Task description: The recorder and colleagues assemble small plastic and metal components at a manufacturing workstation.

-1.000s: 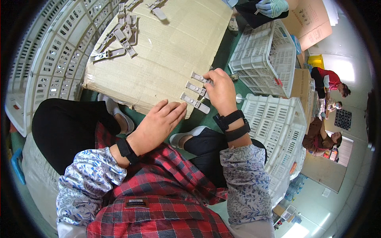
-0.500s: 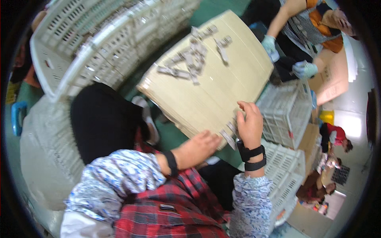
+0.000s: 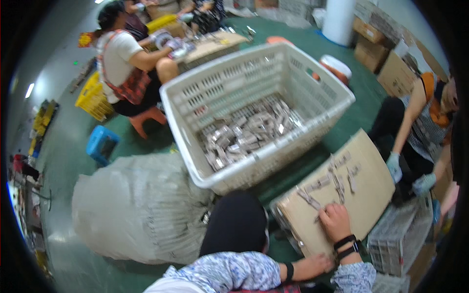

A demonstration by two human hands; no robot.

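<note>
A cardboard-topped surface (image 3: 369, 190) stands at the lower right, with several small elongated grey metal pieces (image 3: 337, 185) scattered on it. My right hand (image 3: 336, 222) is over it, just nearer to me than the pieces. Its fingers are curled together, and a small bit of something shows at their tips, too blurred to name. My left hand (image 3: 312, 267) lies at the near edge of the cardboard, fingers stretched out, with nothing seen in it. A black band is on each wrist.
A large white slotted crate (image 3: 220, 180) holding many metal pieces stands ahead. Left of my knee sits a stuffed pale sack (image 3: 141, 210). A gloved co-worker (image 3: 425, 117) sits at the right beside grey crates (image 3: 398, 237); another person (image 3: 129, 63) sits farther left, near a blue stool (image 3: 101, 145).
The view has swung left and up, bringing the large crate and the sack into full sight. My right hand has moved across the cardboard toward the scattered pieces, its fingers now curled.
</note>
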